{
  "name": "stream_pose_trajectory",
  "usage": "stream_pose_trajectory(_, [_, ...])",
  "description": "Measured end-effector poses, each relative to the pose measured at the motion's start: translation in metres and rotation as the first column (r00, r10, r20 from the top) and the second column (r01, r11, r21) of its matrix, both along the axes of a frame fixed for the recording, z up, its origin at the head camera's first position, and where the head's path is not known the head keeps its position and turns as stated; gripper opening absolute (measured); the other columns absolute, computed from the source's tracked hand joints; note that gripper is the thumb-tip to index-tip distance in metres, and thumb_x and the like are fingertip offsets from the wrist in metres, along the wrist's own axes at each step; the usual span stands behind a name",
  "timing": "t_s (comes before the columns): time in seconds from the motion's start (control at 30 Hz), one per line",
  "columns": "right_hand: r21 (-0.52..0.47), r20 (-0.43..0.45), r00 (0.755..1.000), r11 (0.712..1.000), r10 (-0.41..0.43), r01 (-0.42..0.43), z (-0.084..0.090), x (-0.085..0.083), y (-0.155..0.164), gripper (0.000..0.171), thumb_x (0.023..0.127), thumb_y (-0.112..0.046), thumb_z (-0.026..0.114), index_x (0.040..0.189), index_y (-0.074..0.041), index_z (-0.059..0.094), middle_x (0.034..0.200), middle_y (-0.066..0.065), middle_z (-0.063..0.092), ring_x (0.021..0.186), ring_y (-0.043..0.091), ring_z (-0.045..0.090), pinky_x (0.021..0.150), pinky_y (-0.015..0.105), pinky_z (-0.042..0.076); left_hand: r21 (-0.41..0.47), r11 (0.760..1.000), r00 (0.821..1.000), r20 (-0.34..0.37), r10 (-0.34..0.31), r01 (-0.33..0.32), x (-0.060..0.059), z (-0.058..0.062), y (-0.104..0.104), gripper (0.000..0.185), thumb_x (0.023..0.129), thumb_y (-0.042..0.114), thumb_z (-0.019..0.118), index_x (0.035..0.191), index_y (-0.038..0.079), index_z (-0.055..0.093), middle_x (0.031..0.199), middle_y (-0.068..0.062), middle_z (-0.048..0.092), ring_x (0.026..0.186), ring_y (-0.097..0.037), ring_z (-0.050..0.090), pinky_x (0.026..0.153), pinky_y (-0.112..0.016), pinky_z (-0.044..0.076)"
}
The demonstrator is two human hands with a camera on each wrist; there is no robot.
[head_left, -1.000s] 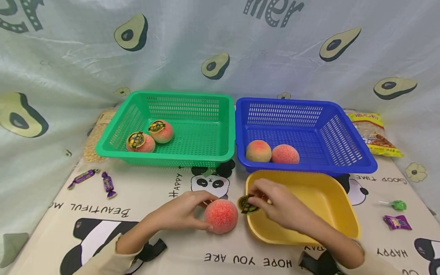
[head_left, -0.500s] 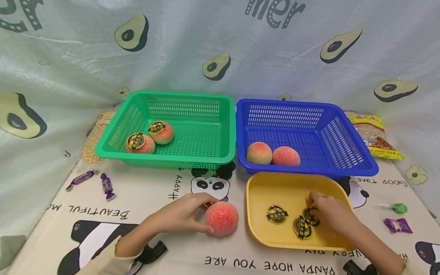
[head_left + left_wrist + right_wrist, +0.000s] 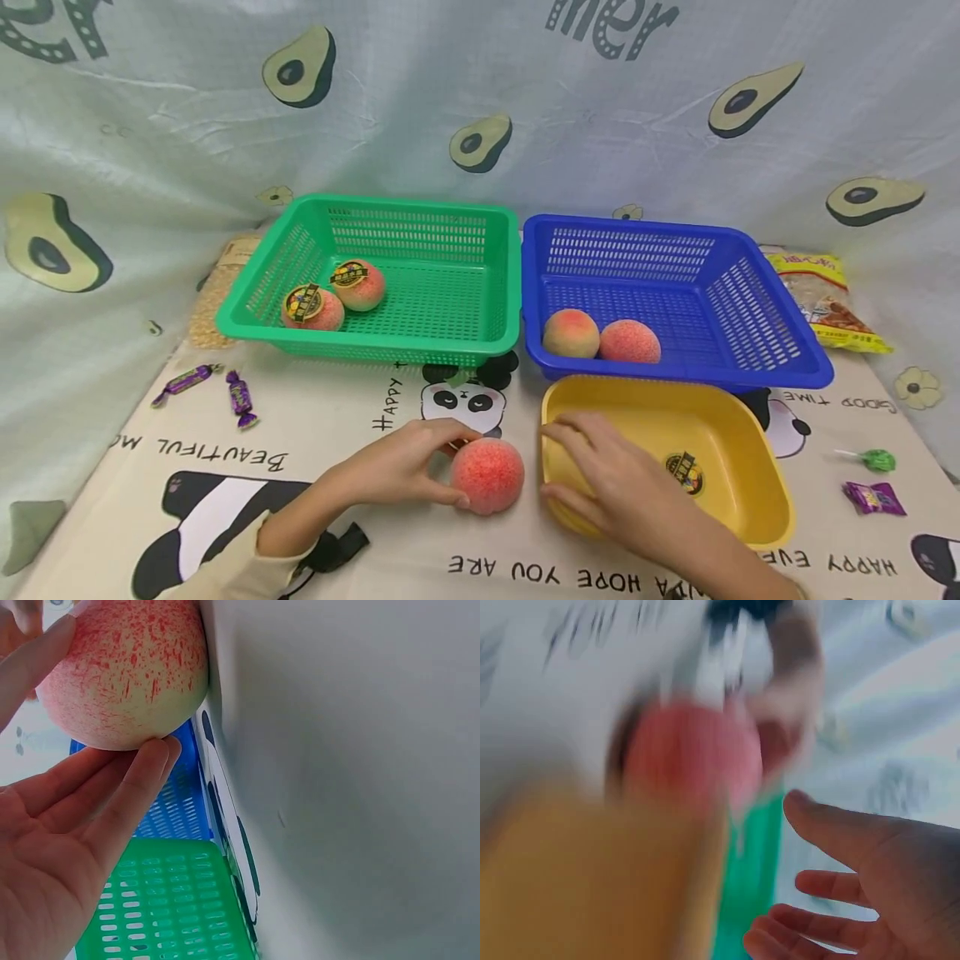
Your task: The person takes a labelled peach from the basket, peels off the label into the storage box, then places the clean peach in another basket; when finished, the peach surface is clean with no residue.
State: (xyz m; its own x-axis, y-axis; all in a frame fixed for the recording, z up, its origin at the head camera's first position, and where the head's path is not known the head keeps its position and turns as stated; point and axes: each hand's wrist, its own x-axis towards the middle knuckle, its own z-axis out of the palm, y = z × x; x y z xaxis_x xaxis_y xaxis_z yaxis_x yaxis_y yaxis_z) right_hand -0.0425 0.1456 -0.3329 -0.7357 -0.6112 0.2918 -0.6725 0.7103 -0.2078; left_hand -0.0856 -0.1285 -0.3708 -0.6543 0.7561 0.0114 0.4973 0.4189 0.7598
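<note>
My left hand [image 3: 401, 467] grips a red-speckled peach [image 3: 487, 477] on the tablecloth, thumb and fingers on opposite sides of it, as the left wrist view also shows. My right hand [image 3: 626, 487] is over the left side of a yellow basin [image 3: 660, 408], its fingers reaching towards the peach. In the blurred right wrist view its fingers [image 3: 821, 887] are spread with nothing between them. A round black-and-gold label [image 3: 686, 473] lies in the basin; my right hand hides part of the basin floor.
The green basket [image 3: 427, 308] at back left holds two labelled peaches [image 3: 367, 292]. In the blue basket [image 3: 697, 329] sit two plain peaches [image 3: 572, 333]. Purple-wrapped candies [image 3: 240, 398] lie left; a green lollipop [image 3: 877, 460] and another candy [image 3: 874, 498] lie right. Food bags flank the baskets.
My right hand held a label at the basin's left rim, moved right into the basin among several labels, then came back left without one. My left hand and peach stayed put.
</note>
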Motion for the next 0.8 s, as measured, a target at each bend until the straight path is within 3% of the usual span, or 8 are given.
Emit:
stream_pose_trajectory(0.13, [0.056,0.100,0.987,0.990,0.124,-0.130,-0.015,-0.001,-0.035,0.070,0.079,-0.040,0.075,0.135,-0.008,0.047,0.130,0.010,0.050,0.120,0.024,0.046,0.098,0.041,0.043,-0.026,1.000,1.000,-0.029,0.003,-0.004,0.000,0.001,-0.001,0.055,0.076,0.027,0.081,0.122,0.006,0.058,0.117,-0.002,0.062,0.100,-0.010,0.059,0.087,-0.027,0.049])
stream_pose_trajectory(0.27, [0.152,0.174,0.977,0.977,0.124,-0.151,-0.027,-0.004,-0.052,0.081,0.077,-0.039,0.078,0.143,-0.012,0.039,0.136,0.012,0.047,0.123,0.027,0.045,0.101,0.041,0.040,-0.095,0.995,0.994,-0.108,0.005,-0.015,-0.001,0.007,-0.007,0.055,0.079,0.032,0.078,0.123,0.006,0.058,0.118,-0.002,0.062,0.101,-0.013,0.058,0.088,-0.031,0.049])
stream_pose_trajectory(0.37, [0.173,0.197,0.973,0.973,0.119,-0.154,-0.031,-0.007,-0.058,0.080,0.075,-0.037,0.079,0.141,-0.014,0.040,0.133,0.011,0.048,0.118,0.025,0.048,0.098,0.040,0.042,-0.048,0.996,0.978,-0.200,0.059,-0.070,-0.005,0.020,-0.017,0.054,0.081,0.028,0.076,0.126,0.006,0.057,0.115,-0.003,0.062,0.098,-0.016,0.060,0.084,-0.034,0.050])
stream_pose_trajectory(0.43, [0.168,0.179,0.976,0.973,0.126,-0.157,-0.031,-0.008,-0.060,0.076,0.074,-0.036,0.081,0.136,-0.015,0.043,0.127,0.010,0.051,0.113,0.023,0.051,0.095,0.038,0.045,0.045,0.992,0.947,-0.297,0.126,-0.117,-0.011,0.031,-0.025,0.052,0.082,0.023,0.076,0.127,0.005,0.056,0.117,-0.005,0.061,0.096,-0.016,0.060,0.081,-0.034,0.052])
stream_pose_trajectory(0.5, [0.152,0.160,0.978,0.976,0.134,-0.158,-0.031,-0.010,-0.060,0.073,0.072,-0.035,0.082,0.132,-0.016,0.046,0.121,0.008,0.052,0.107,0.021,0.052,0.092,0.036,0.046,0.127,0.978,0.899,-0.388,0.205,-0.168,-0.019,0.041,-0.031,0.053,0.083,0.018,0.075,0.129,0.006,0.054,0.121,-0.006,0.059,0.102,-0.019,0.058,0.084,-0.037,0.051])
stream_pose_trajectory(0.6, [0.128,0.150,0.978,0.978,0.143,-0.162,-0.029,-0.011,-0.060,0.070,0.069,-0.034,0.084,0.127,-0.016,0.048,0.114,0.006,0.054,0.101,0.019,0.052,0.087,0.033,0.048,0.137,0.956,0.826,-0.481,0.293,-0.259,-0.035,0.050,-0.038,0.051,0.085,0.018,0.072,0.131,0.005,0.053,0.128,-0.010,0.054,0.114,-0.024,0.050,0.094,-0.043,0.044])
stream_pose_trajectory(0.63, [0.115,0.160,0.977,0.980,0.144,-0.163,-0.028,-0.010,-0.060,0.069,0.069,-0.034,0.084,0.126,-0.016,0.049,0.113,0.005,0.053,0.100,0.018,0.052,0.086,0.032,0.048,0.112,0.951,0.825,-0.477,0.305,-0.287,-0.040,0.051,-0.040,0.050,0.086,0.019,0.071,0.131,0.005,0.053,0.129,-0.012,0.053,0.118,-0.027,0.047,0.097,-0.045,0.041])
stream_pose_trajectory(0.8, [-0.060,0.318,0.939,0.992,0.128,-0.115,-0.006,-0.008,-0.049,0.072,0.064,-0.035,0.086,0.126,-0.021,0.052,0.114,-0.003,0.052,0.101,0.013,0.052,0.081,0.032,0.051,-0.051,0.939,0.878,-0.377,0.296,-0.339,-0.058,0.043,-0.044,0.036,0.094,0.021,0.061,0.125,0.002,0.060,0.124,-0.015,0.059,0.118,-0.033,0.049,0.099,-0.050,0.037])
